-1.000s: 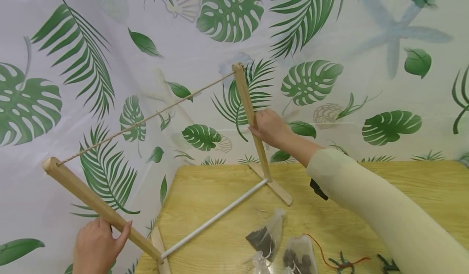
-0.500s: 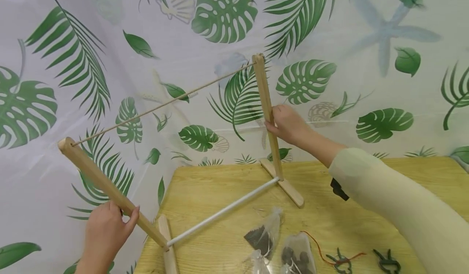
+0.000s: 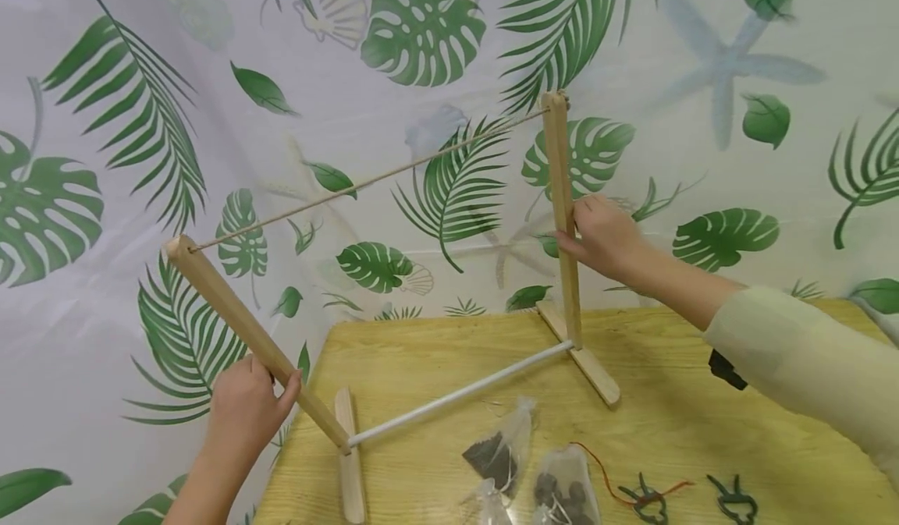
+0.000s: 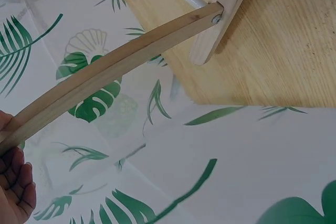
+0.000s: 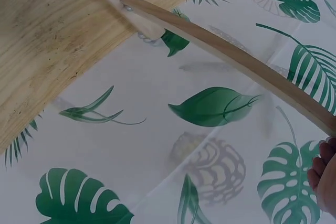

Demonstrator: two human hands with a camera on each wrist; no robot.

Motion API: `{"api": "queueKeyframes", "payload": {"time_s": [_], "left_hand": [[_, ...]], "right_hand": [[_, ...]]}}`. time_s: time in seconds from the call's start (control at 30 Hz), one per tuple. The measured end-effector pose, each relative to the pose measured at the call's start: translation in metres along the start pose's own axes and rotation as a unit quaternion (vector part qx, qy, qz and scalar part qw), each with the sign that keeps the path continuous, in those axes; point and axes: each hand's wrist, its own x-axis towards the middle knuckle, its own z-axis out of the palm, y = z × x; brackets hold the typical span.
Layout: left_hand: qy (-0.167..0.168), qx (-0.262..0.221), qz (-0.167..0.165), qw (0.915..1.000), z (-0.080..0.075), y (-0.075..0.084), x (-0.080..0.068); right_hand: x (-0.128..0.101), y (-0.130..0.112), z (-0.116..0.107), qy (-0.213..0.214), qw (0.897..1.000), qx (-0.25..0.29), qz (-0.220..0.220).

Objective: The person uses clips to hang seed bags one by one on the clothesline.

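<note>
head | hands (image 3: pixel 246 406) (image 3: pixel 609 236) grip wooden posts (image 3: pixel 235 314) | mesh bags (image 3: pixel 566 486) near white bar (image 3: pixel 460 391)

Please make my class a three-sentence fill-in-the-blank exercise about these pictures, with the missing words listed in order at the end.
1. The left hand and the right hand together grip ____ (number) wooden posts.
2. In the head view, the cord runs ____ (above or below) the white rod.
3. In the head view, the dark green pieces lie to the ____ (left or right) of the mesh bags.

Missing words: two; above; right.
</note>
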Motion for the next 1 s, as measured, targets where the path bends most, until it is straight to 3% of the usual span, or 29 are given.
{"api": "queueKeyframes", "payload": {"time_s": [0.27, 0.63, 1.0], "left_hand": [[-0.002, -0.016, 0.016, 0.9997, 0.012, 0.007, 0.015], [0.016, -0.051, 0.028, 0.9982, 0.042, 0.031, 0.032], [0.027, -0.063, 0.061, 0.9958, 0.061, 0.052, 0.062]], "right_hand": [[-0.022, 0.008, -0.024, 0.019, 1.000, -0.017, -0.015], [-0.057, 0.031, -0.051, 0.020, 0.998, -0.051, -0.004], [-0.079, 0.049, -0.081, 0.040, 0.996, -0.082, 0.011]]}}
